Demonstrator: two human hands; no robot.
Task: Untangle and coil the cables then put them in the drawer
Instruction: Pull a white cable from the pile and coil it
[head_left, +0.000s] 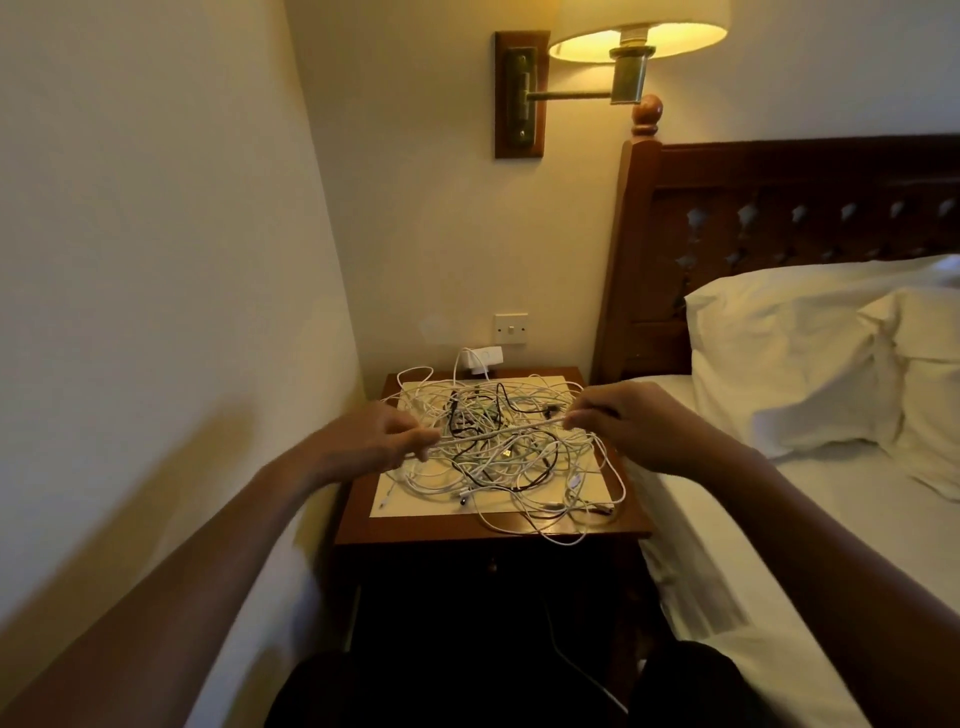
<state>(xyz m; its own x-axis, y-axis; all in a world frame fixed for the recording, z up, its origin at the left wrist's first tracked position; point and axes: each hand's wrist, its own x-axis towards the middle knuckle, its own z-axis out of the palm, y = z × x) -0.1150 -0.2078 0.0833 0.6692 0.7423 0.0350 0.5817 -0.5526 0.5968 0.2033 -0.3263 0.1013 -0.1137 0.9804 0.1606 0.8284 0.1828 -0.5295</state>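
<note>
left hand (382, 436) and right hand (618, 421) are both raised just above the nightstand (363, 525). each pinches the same white cable (498, 429) between thumb and fingertips, the other fingers curled in. the stretch between them is drawn nearly straight and slants up a little toward the right hand.

the tangle (498, 467) lies under that stretch, on the pale panel (395, 499) set into the tabletop. it is mostly white leads with a few black ones woven through. some loops spill past the panel toward the front right corner and hang slightly over the edge.

likely reason for the hold: a taut strand lifts clear of the heap, so its crossings can be read and its ends traced. two pinches also keep slack from dropping back into the knot.

a white plug (480, 358) sits at the wall behind. one lead seems to run to it, which could snag a pull.

nothing is coiled yet; judged very early in the task. the drawer is presumably under the tabletop, but that area is in deep shadow and cannot be made out.

the bed (727, 519) stands just beside the nightstand on the right.
</note>
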